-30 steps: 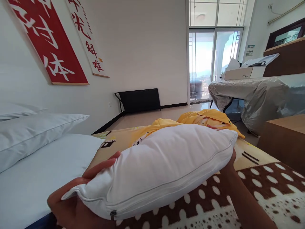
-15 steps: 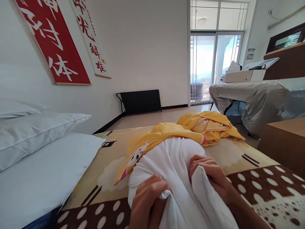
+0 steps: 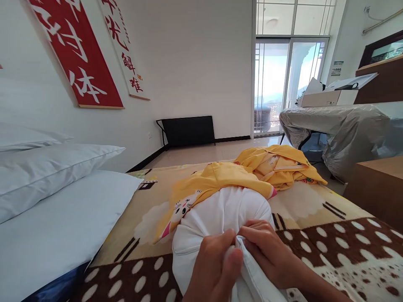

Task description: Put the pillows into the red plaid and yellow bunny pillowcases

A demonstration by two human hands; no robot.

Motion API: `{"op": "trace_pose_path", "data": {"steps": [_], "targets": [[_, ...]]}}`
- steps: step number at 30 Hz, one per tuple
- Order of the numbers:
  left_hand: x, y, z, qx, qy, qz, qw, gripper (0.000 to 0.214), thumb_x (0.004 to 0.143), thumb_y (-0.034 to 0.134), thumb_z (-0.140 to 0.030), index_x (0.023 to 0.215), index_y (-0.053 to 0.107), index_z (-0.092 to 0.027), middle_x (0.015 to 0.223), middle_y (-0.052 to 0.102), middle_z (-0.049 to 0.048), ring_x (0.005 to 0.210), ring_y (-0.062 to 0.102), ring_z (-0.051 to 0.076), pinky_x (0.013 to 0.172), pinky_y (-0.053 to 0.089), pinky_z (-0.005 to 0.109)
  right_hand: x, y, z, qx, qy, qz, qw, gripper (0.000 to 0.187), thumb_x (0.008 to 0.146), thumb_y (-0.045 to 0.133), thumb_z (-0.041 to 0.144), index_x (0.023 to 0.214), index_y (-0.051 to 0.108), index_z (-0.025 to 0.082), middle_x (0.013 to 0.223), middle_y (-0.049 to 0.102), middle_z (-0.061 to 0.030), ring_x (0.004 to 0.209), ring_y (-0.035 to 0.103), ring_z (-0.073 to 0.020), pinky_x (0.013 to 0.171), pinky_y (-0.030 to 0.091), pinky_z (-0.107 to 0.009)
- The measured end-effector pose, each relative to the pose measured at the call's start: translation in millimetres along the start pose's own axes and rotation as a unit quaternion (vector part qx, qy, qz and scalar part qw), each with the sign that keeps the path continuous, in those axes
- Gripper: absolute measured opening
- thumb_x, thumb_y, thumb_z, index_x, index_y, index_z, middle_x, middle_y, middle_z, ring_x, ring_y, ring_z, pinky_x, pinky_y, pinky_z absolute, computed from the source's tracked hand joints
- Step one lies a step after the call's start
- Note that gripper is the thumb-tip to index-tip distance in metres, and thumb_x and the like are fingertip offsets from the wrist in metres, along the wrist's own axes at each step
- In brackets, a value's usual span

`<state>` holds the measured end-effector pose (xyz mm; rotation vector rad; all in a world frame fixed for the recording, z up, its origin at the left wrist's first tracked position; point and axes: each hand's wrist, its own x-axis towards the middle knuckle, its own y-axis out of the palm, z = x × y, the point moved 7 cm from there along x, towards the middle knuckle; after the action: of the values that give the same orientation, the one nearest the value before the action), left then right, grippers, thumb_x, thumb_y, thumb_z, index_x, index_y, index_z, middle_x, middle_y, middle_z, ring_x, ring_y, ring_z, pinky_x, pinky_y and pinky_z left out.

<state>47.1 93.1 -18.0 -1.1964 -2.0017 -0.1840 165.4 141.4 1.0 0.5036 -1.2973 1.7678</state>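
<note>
A white pillow (image 3: 201,224) lies before me on the patterned bed cover, its near end bunched up. My left hand (image 3: 217,264) is closed on the pillow's gathered fabric. Beside it, almost touching, my right hand (image 3: 264,247) grips the same fabric from the right, and a seamed fold sticks up between the two. Over the pillow's far end rests a yellow pillowcase (image 3: 217,174) with a printed cat face and pink corners. Behind that, to the right, a crumpled heap of yellow fabric (image 3: 280,165) sits on the cover.
White pillows (image 3: 63,218) are stacked on the left. The bed cover (image 3: 126,281) has brown bands with white dots. A wooden cabinet (image 3: 378,188) stands at the right, near a plastic-covered table (image 3: 340,121) bearing an opened box (image 3: 327,97). A black folded frame (image 3: 189,131) leans against the far wall.
My two hands have come together from apart, drawing the pillow's near fabric into one bunch. The view has shifted slightly; the yellow pillowcase still rests on the far end.
</note>
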Motion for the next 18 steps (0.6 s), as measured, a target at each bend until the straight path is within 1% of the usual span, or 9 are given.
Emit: {"op": "trace_pose_path", "data": {"steps": [2,3,5,7,10,13,15,17,18], "targets": [[8,5.9,-5,0.015,-0.008,0.051,0.999,0.049,0.077,0.053,-0.065,0.090,0.068,-0.020,0.082,0.068,0.0044,0.078,0.060,0.020,0.072,0.048,0.030,-1,0,1,-0.009,-0.002,-0.008,1.000,0.043,0.098,0.026,0.033,0.066,0.051,0.020,0.053,0.048,-0.0012,0.054,0.048,-0.0141,0.064,0.045,-0.027],[12,10.5,-8,0.026,-0.012,0.088,0.996,0.048,0.074,0.055,-0.066,0.079,0.067,-0.020,0.073,0.067,0.0025,0.069,0.059,0.018,0.066,0.046,0.028,-1,0,1,-0.012,0.000,-0.008,1.000,0.041,0.097,0.027,0.033,0.066,0.050,0.020,0.053,0.048,-0.0010,0.054,0.048,-0.0141,0.064,0.044,-0.027],[18,18.7,-12,0.048,-0.024,0.157,0.986,0.043,0.079,0.054,-0.058,0.061,0.058,-0.019,0.055,0.057,-0.0014,0.055,0.050,0.013,0.056,0.038,0.025,-2,1,0,-0.010,0.005,-0.003,1.000,0.038,0.096,0.029,0.031,0.066,0.048,0.020,0.054,0.048,-0.0007,0.055,0.048,-0.0140,0.064,0.043,-0.027],[20,22.1,-12,0.057,-0.033,0.186,0.980,0.044,0.087,0.048,-0.047,0.054,0.047,-0.017,0.049,0.048,-0.0029,0.050,0.043,0.010,0.054,0.033,0.024,-1,3,-2,-0.004,0.017,0.009,1.000,0.033,0.095,0.031,0.028,0.068,0.047,0.019,0.057,0.050,-0.0009,0.057,0.049,-0.0138,0.064,0.042,-0.027],[20,22.3,-7,0.059,-0.034,0.189,0.980,0.042,0.090,0.042,-0.041,0.055,0.038,-0.017,0.051,0.043,-0.0030,0.051,0.042,0.009,0.056,0.033,0.022,1,6,-6,0.007,0.037,0.043,0.998,0.029,0.094,0.032,0.023,0.068,0.044,0.019,0.060,0.050,-0.0007,0.059,0.047,-0.0129,0.065,0.040,-0.027],[19,22.1,-5,0.072,-0.003,0.187,0.980,0.038,0.089,0.041,-0.036,0.057,0.036,-0.018,0.053,0.043,-0.0026,0.053,0.044,0.010,0.057,0.035,0.022,4,2,-5,0.018,0.033,0.053,0.998,0.027,0.093,0.034,0.020,0.068,0.046,0.018,0.060,0.049,-0.0003,0.059,0.046,-0.0127,0.064,0.039,-0.027],[20,19.6,-4,0.077,0.010,0.178,0.981,0.034,0.088,0.041,-0.034,0.057,0.037,-0.018,0.055,0.044,-0.0021,0.054,0.044,0.011,0.057,0.035,0.022,5,-9,-1,0.018,0.019,0.014,1.000,0.020,0.092,0.038,0.019,0.077,0.052,0.018,0.068,0.056,-0.0023,0.067,0.051,-0.0138,0.069,0.042,-0.028],[25,13.0,-1,0.076,-0.012,0.167,0.983,0.034,0.087,0.041,-0.035,0.057,0.037,-0.018,0.055,0.042,-0.0022,0.054,0.042,0.011,0.056,0.035,0.022,1,-23,9,0.002,-0.012,-0.049,0.999,0.011,0.089,0.045,0.019,0.089,0.056,0.018,0.085,0.061,-0.0063,0.082,0.056,-0.0165,0.078,0.044,-0.032],[29,8.2,2,0.064,-0.033,0.162,0.984,0.036,0.087,0.041,-0.036,0.057,0.035,-0.019,0.054,0.039,-0.0026,0.052,0.039,0.010,0.054,0.034,0.022,-3,-28,17,-0.008,-0.044,-0.070,0.997,0.010,0.088,0.049,0.020,0.092,0.057,0.019,0.091,0.062,-0.0071,0.087,0.058,-0.0178,0.082,0.044,-0.034]]}}
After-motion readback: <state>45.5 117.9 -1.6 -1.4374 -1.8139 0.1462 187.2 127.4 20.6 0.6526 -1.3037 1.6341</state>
